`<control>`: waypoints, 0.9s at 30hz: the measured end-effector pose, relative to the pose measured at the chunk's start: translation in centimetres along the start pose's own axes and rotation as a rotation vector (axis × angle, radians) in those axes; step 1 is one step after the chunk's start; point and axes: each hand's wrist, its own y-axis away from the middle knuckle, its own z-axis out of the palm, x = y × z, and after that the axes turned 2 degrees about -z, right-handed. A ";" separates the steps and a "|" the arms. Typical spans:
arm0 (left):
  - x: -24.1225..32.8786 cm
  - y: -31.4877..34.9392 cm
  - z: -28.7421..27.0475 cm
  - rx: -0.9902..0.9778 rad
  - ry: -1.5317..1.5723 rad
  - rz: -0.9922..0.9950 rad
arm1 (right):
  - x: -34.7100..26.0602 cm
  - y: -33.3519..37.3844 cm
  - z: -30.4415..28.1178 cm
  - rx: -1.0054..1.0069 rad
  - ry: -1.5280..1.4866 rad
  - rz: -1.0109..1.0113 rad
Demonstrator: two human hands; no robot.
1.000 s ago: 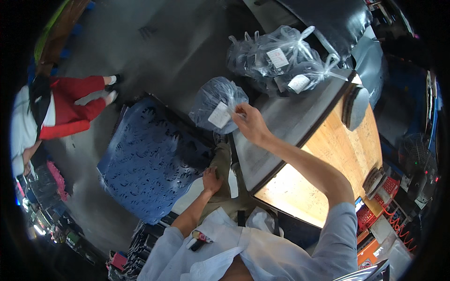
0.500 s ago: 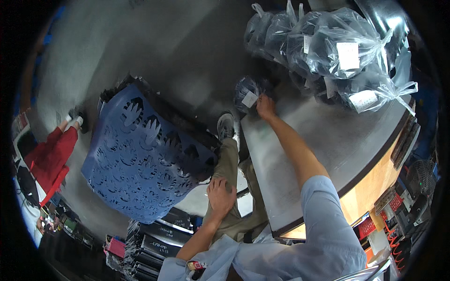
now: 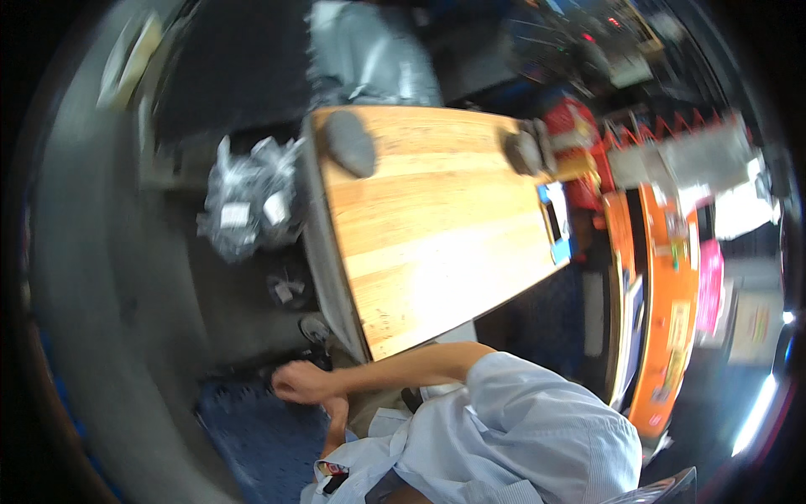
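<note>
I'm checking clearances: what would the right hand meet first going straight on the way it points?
The right hand points leftward, so probably the dark blue panel; depth is unclear, and it may pass above that, over the grey floor.

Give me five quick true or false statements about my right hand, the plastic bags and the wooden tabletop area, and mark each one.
1. In this view, the right hand overlaps the edge of the blue sheet. True.
2. The right hand is gripping a plastic bag. False: the clear plastic bags are apart from it.
3. White labels show on the clear plastic bags. True.
4. Nothing lies on the wooden tabletop. False: a grey rounded block sits near the left end of the wooden tabletop.
5. The orange rack is left of the wooden tabletop. False: the orange rack is to its right.
</note>
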 end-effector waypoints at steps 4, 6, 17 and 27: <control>5.2 5.7 -2.3 1.000 -0.176 -0.196 | -3.9 10.9 -6.1 0.193 -0.026 0.164; 8.3 7.1 -3.2 1.044 -0.205 -0.150 | -2.0 16.8 -8.4 0.312 0.053 0.402; 17.3 -3.2 7.4 0.650 -0.600 0.111 | 9.4 51.5 -5.1 1.131 -0.308 0.848; 31.1 -20.2 41.0 -0.139 -0.673 0.174 | 7.4 70.8 0.3 1.895 -0.564 0.783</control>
